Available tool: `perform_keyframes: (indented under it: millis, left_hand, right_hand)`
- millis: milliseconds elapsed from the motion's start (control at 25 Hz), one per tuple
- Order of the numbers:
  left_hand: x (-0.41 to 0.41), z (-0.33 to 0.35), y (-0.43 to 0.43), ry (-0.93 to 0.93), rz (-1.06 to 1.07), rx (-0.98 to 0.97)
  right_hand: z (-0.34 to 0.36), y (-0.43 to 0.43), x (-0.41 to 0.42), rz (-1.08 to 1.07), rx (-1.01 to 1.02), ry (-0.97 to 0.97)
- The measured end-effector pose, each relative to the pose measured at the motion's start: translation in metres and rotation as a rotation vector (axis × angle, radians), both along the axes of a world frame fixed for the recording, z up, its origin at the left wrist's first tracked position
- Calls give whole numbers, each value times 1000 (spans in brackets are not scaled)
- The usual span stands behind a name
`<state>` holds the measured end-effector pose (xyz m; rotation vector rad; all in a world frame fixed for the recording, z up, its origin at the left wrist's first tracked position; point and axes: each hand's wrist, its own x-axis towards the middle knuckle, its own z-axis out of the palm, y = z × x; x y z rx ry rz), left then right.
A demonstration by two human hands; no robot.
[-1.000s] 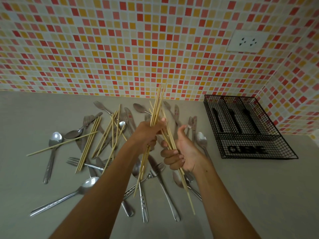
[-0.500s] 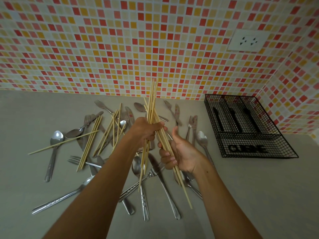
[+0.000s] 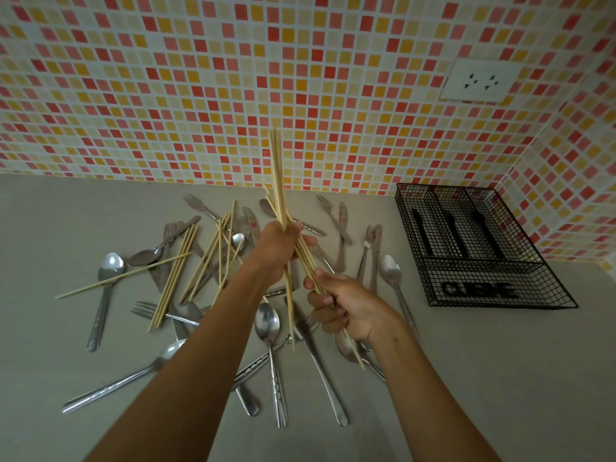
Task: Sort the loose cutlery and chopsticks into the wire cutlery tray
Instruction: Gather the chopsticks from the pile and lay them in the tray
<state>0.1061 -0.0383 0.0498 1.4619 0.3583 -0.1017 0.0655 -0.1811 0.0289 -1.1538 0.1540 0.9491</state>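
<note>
Above the counter my left hand (image 3: 278, 250) grips a bundle of pale wooden chopsticks (image 3: 276, 175) that stands nearly upright. Just below and to the right, my right hand (image 3: 340, 306) curls round several chopsticks (image 3: 353, 350) slanting down toward me. More loose chopsticks (image 3: 186, 261) lie on the counter at the left among steel spoons (image 3: 266, 323), forks (image 3: 200, 205) and knives (image 3: 316, 358). The black wire cutlery tray (image 3: 566, 291) sits at the far right, near the wall corner, with no cutlery visible inside.
A grey counter (image 3: 500, 378) runs to a mosaic-tiled wall with a white socket (image 3: 480, 80) above the tray. Cutlery is scattered across the counter's middle and left. Bare counter lies in front of the tray.
My left hand has lifted its chopstick bundle higher and turned it more upright. My right hand has closed round its chopsticks and dropped slightly toward me.
</note>
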Motion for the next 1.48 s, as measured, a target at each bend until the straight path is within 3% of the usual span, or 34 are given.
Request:
perform_keyframes:
  millis: [120,200,360,480,640,880,960,1280,1480]
  left_hand:
    - [2,3,-7,18,35,-169]
    - [7,9,-10,25,92,-182]
    - [24,32,-4,-92,265,-121]
    - [33,53,0,-198,366,-30]
    - [40,63,0,-356,467,172]
    - [27,73,-15,-483,537,295]
    - [23,73,-20,-499,505,339]
    - [-1,64,-49,-455,223,223]
    - [-5,68,-57,-486,194,194]
  right_hand:
    - [1,1,1,7,77,16]
    - [5,-3,2,2,64,11]
    - [13,-19,1,-12,-266,-62]
    - [4,-16,2,-257,-383,-88]
    - [-4,5,-5,-739,142,-18]
    - [9,37,-13,-963,460,69]
    - [12,38,-8,-996,515,109]
    - [6,36,-2,-930,737,165]
    - [3,33,-6,-896,763,166]
